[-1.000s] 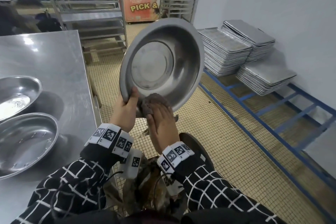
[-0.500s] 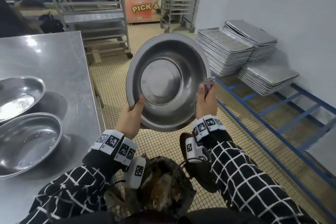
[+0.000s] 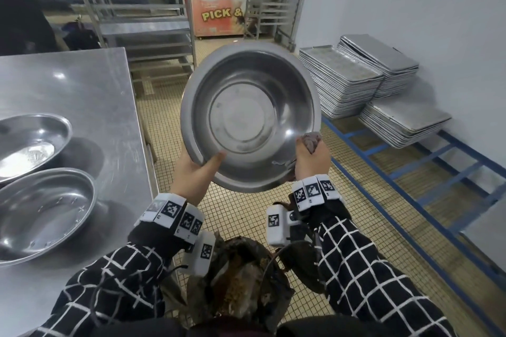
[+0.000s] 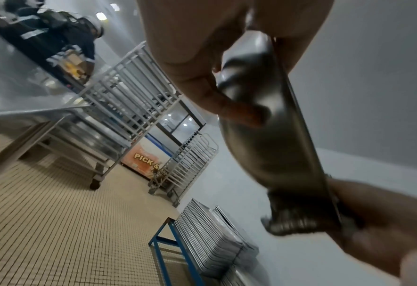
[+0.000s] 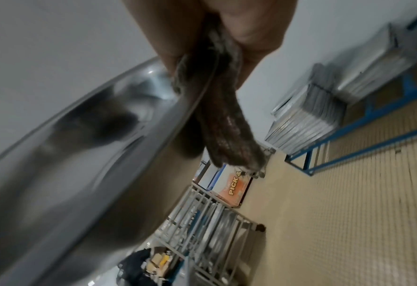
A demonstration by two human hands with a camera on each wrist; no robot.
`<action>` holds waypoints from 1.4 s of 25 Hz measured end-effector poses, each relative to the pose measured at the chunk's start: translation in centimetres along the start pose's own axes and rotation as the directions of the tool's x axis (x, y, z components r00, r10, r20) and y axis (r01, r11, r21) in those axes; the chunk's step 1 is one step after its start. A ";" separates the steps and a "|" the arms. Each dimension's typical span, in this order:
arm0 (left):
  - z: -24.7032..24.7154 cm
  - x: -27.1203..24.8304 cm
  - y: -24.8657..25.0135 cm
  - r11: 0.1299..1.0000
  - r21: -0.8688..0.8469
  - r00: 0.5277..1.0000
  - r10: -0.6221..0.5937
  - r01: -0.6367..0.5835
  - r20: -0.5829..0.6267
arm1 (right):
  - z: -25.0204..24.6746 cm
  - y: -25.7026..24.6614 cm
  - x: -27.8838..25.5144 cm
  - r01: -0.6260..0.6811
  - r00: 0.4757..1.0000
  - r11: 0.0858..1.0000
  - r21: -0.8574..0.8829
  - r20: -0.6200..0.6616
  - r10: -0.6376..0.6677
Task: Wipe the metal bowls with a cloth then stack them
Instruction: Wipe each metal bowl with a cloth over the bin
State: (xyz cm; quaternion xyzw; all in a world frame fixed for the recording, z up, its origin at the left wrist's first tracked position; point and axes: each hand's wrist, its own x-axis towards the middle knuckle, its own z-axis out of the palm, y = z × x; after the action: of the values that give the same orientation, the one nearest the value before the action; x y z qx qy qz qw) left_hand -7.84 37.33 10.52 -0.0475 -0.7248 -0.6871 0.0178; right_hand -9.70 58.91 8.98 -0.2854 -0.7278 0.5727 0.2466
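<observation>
The metal bowl [image 3: 250,117] is held tilted in the air, its lower-left rim pinched by the left hand [image 3: 195,172]; opposite, the cloth [image 3: 310,141] is clamped over the rim by the right hand [image 3: 312,160].

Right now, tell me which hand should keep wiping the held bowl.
Right. The right hand already grips the cloth against the rim of the bowl. The left hand pinches the opposite rim, steadying the bowl, and holds no cloth.

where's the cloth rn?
In the head view the cloth is bunched in the right hand, pinched over the lower right rim of the held bowl, opposite the left hand.
</observation>
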 end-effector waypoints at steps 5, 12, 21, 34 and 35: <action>2.3 -1.6 0.0 0.998 -0.043 0.998 0.055 -0.054 0.016 | 1.1 -1.4 -4.0 -0.039 0.998 0.961 0.274 -0.042 0.053; 1.2 -0.3 0.7 0.988 -0.118 0.984 -0.115 0.099 -0.135 | 1.3 -0.8 -5.3 -0.039 0.971 0.987 0.155 0.240 0.001; -0.9 0.9 1.1 0.993 -0.036 0.988 -0.113 0.109 -0.109 | 1.8 -1.8 -6.8 0.314 0.853 0.949 -0.027 0.446 -0.270; -1.5 1.2 1.1 0.996 0.081 0.999 -0.021 0.023 -0.027 | 1.9 1.3 0.2 0.783 0.590 0.000 -0.623 0.742 -0.319; -1.2 1.2 1.2 0.997 0.074 0.999 -0.022 0.024 -0.037 | 1.9 1.2 -0.2 0.783 0.599 0.037 -0.621 0.738 -0.310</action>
State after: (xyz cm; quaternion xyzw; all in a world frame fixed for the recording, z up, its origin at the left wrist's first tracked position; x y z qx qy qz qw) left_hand -8.98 36.29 11.91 -0.0259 -0.7499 -0.6606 0.0248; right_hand -10.70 57.69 7.41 0.0703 -0.9923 -0.0580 0.0835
